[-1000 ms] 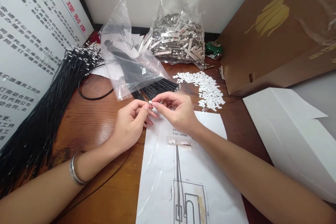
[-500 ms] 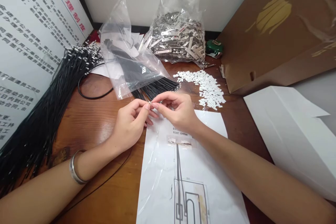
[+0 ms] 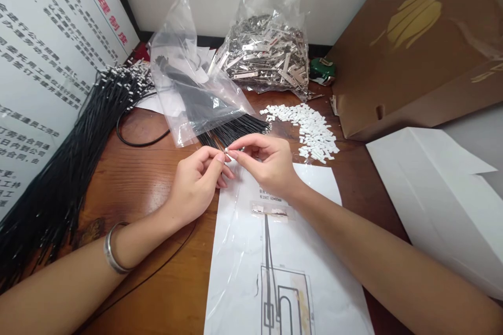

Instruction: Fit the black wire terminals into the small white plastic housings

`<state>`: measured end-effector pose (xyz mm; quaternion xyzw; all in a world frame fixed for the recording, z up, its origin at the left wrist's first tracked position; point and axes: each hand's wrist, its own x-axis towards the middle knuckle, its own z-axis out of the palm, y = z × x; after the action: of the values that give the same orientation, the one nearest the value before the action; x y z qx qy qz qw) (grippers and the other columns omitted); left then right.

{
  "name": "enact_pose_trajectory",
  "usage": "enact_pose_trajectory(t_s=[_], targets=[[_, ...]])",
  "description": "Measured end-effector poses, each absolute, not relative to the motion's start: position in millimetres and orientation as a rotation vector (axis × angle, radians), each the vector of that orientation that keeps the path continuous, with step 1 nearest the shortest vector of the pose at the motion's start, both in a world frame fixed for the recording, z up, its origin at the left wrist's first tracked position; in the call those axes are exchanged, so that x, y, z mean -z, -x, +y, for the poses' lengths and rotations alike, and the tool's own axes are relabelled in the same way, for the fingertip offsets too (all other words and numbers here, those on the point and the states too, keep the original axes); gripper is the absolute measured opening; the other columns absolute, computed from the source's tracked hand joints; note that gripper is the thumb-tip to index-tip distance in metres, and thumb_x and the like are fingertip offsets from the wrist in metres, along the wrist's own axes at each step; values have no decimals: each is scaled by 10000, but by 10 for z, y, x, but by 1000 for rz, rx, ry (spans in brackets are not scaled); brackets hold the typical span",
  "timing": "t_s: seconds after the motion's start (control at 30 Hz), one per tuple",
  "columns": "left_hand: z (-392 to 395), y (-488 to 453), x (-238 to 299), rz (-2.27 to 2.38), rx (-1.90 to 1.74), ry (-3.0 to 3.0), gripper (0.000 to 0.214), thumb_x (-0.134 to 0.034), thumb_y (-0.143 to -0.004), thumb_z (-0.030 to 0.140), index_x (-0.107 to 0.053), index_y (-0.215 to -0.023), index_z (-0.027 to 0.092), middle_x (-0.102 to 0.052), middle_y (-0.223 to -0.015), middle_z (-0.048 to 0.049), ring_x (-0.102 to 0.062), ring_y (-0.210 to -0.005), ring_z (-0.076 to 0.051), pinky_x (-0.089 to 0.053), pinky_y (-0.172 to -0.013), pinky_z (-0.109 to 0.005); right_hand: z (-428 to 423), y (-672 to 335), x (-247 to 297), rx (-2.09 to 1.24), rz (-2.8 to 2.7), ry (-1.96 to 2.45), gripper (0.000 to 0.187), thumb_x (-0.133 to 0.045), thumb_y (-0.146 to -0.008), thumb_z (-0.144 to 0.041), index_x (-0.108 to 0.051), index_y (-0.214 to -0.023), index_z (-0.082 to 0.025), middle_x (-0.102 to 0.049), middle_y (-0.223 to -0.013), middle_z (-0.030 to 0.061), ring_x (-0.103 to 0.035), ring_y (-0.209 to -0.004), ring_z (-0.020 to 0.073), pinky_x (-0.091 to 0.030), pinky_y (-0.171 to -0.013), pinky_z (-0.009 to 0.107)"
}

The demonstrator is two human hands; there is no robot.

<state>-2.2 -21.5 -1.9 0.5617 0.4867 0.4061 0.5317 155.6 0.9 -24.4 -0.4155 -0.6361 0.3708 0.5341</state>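
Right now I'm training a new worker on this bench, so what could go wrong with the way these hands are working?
1. The tiny white piece is pinched only by the fingertips of the left hand and right hand; it could slip and get lost.
2. The loose pile of white pieces lies close to the right hand; a sweep might scatter it.
3. The thin black wire runs under the left forearm and could snag.

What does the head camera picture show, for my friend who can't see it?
Two bare hands, left hand and right hand, pinch a tiny white piece together above a brown wooden table. Around them lie a pile of small white plastic pieces, a clear bag of silver metal strips and bundles of thin black wires.
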Motion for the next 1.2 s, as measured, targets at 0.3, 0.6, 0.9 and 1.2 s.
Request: enact_pose_trajectory(t_s=[0.3, 0.6, 0.9, 1.2], targets=[[-218, 32, 14, 1179, -963, -1337, 194, -568, -896, 322, -589, -792, 159, -680, -646, -18, -608, -536, -105, -504, -535, -201, 16, -1553, 262, -916, -1508, 967, 35, -697, -771, -198, -715, -747, -181, -733, -732, 36, -621, -626, 138, -424, -490, 267], [-221, 34, 18, 1182, -937, -1353, 203, -560, -906, 329, -589, -803, 157, -673, -642, -8, -608, -547, -101, -504, -546, -196, 5, -1554, 248, -902, -1522, 967, 51, -678, -776, -176, -690, -727, -173, -735, -767, 43, -610, -628, 129, -384, -483, 266], [-214, 26, 23, 1185, -941, -1353, 207, -566, -902, 333, -592, -790, 161, -667, -623, -8, -606, -538, -109, -497, -537, -205, 2, -1556, 250, -890, -1539, 964, 44, -669, -775, -179, -690, -737, -176, -736, -779, 40, -597, -613, 123, -361, -463, 264], [-218, 36, 32, 1184, -956, -1367, 205, -558, -909, 329, -584, -792, 163, -659, -621, 0, -606, -537, -103, -498, -533, -193, -9, -1557, 246, -839, -1568, 955, 56, -665, -781, -176, -687, -729, -173, -738, -786, 45, -571, -566, 106, -336, -435, 253]])
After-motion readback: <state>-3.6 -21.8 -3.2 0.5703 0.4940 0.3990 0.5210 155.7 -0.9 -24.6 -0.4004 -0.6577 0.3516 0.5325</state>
